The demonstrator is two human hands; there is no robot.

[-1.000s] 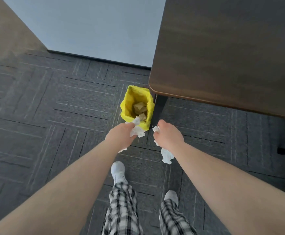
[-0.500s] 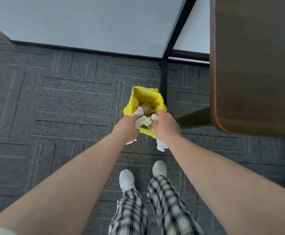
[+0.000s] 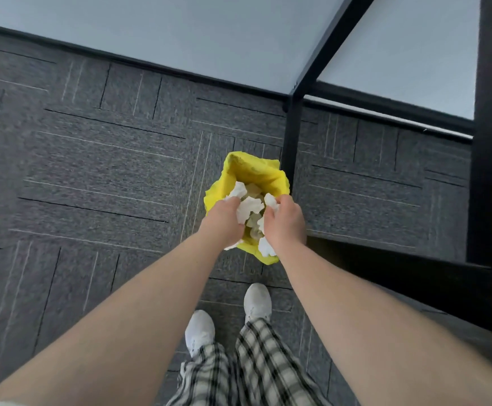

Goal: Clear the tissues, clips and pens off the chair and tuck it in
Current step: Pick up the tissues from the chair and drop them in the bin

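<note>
At centre frame, a person's left hand (image 3: 224,222) and right hand (image 3: 284,227) each clutch crumpled tissues (image 3: 249,208) over a yellow-lined bin (image 3: 250,171) on the carpet; letting go appears next, before clips and pens.

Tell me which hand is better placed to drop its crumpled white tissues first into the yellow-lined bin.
Left, probably. The left hand holds its crumpled white tissues over the opening of the yellow-lined bin, while part of the right hand's tissue wad hangs at the bin's near edge and might fall outside.
</note>
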